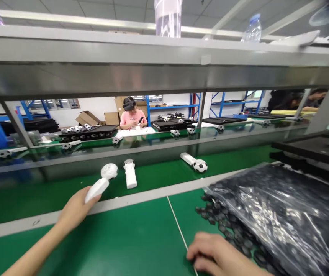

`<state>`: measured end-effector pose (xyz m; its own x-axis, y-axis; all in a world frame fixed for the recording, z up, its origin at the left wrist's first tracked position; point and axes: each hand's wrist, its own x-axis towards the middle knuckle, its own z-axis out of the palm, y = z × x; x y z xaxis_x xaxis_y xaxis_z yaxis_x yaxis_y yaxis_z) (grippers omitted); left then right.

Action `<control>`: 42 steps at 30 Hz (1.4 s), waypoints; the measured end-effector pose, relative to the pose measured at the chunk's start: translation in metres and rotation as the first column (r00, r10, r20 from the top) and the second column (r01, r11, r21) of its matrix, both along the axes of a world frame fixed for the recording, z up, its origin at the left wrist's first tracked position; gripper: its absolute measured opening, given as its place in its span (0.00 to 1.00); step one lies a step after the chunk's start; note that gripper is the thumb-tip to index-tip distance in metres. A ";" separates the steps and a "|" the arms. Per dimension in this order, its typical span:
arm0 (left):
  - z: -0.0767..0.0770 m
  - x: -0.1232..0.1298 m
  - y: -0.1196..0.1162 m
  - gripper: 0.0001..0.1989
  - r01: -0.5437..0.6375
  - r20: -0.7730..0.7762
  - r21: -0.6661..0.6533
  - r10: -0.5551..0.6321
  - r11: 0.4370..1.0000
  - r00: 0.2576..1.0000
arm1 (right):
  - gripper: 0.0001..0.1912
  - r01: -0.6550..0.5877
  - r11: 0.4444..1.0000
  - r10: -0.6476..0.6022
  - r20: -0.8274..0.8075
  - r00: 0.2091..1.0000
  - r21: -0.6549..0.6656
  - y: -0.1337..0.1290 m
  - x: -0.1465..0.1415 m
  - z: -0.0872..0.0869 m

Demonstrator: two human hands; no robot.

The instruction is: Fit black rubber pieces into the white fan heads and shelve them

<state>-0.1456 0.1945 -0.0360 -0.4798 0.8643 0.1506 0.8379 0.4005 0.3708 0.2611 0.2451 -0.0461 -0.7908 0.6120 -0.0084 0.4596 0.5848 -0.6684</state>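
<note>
My left hand (76, 207) is closed on the white handle of a soccer-ball-headed handheld device (97, 189), raised at the near edge of the green conveyor belt (158, 172). Just right of it, a second such device (130, 177) lies on the belt with its ball end away from me. A third device (199, 165) rests farther right. My right hand (214, 251) is low over the green worktop (135, 234), fingers curled together; whatever they may hold is hidden. Beside it, small black parts (224, 218) spill from a clear plastic bag (270, 207).
Black trays (313, 149) are stacked at the right. A metal shelf (124, 51) spans overhead, bearing a cup (168, 19) and a plastic bottle (252, 28). Across the line, a person in a pink shirt (134, 119) works near trays of similar devices (88, 132).
</note>
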 end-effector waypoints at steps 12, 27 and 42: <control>-0.015 0.186 -0.146 0.25 0.315 0.078 -0.248 -0.306 0.916 0.949 | 0.04 -0.027 0.991 0.064 -0.292 0.954 0.128 -0.013 0.006 0.017; -0.003 0.228 -0.076 0.35 0.437 0.248 -0.082 -0.407 0.896 0.879 | 0.02 -0.222 0.975 0.211 -0.452 0.867 0.029 -0.043 0.001 0.011; -0.017 0.224 -0.077 0.32 0.495 0.204 0.079 -0.500 0.865 0.841 | 0.07 -0.100 0.963 0.206 -0.441 0.874 0.251 -0.045 -0.011 0.002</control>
